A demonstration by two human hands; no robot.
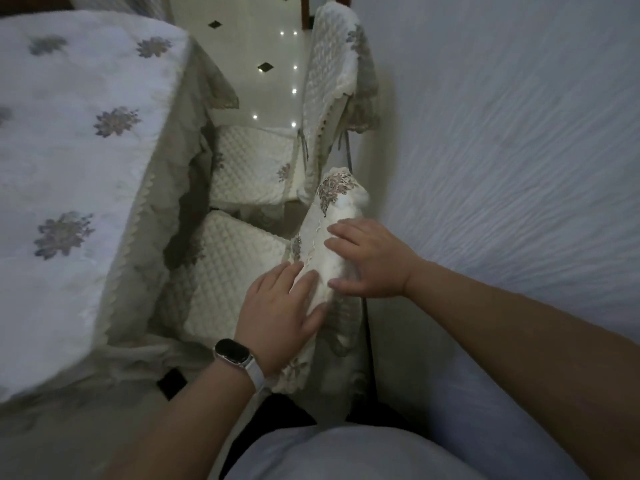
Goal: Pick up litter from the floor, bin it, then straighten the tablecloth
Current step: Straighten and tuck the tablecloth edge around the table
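White flower-embroidered tablecloth (69, 150): draped over table, left of frame | left hand (277, 317): flat, fingers straight, pressing cream lace-edged chair-back cover (337, 202) at centre | right hand (370, 261): fingers spread and laid over the same cover, gripping nothing | dark-faced wristwatch (233, 353): left wrist

I see a white wall (519, 133) with a rippled texture filling the right side. The glossy cream tiled floor (273, 39) has small dark diamond insets (265, 67) and mirrors pinpoints of light. Two chairs stand beside the wall, the near seat (228, 271) and the far seat (252, 164) in quilted cream covers. The room is dim.
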